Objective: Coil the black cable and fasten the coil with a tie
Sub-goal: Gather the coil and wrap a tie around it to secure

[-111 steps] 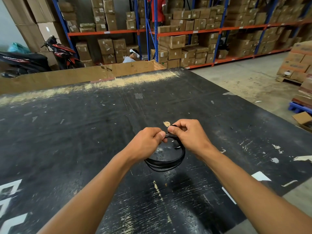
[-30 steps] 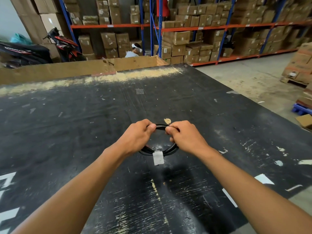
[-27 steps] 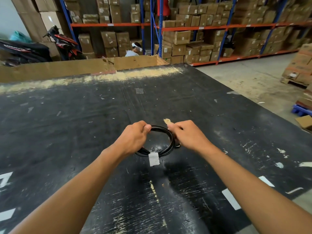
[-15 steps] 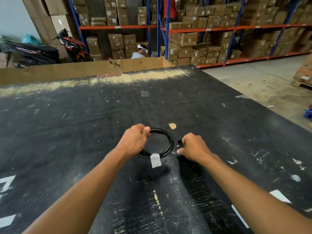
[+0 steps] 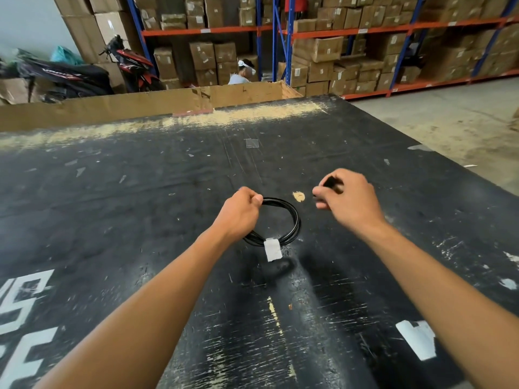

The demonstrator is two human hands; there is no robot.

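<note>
Two bare forearms reach out over a scuffed black surface (image 5: 118, 214) marked with white paint and scratches. Just nearer than the hands, a white tag (image 5: 272, 249) hangs off the near arc of the black cable (image 5: 292, 217), which sits as a round coil between the two hands. No tie is discernible on the coil.

Left hand (image 5: 238, 213): closed in a fist on the coil's left side, gripping the strands; the coil appears to hang from this grip with its near edge low over the surface, though contact cannot be confirmed.

Right hand (image 5: 346, 202): to the right of the coil and clear of it, motion-blurred, fingers curled narrow around a small dark object; what that object is cannot be told.

Between the hands, just beyond the coil, a small tan chip (image 5: 298, 196) shows in the black coating.

Beyond the hands the surface ends at a worn tan strip, then a cardboard wall (image 5: 140, 103). Farther still: a parked motorbike (image 5: 127, 61) to the left, a seated person (image 5: 241, 74), and blue-and-orange racks (image 5: 351, 30) stacked with cartons.
</note>
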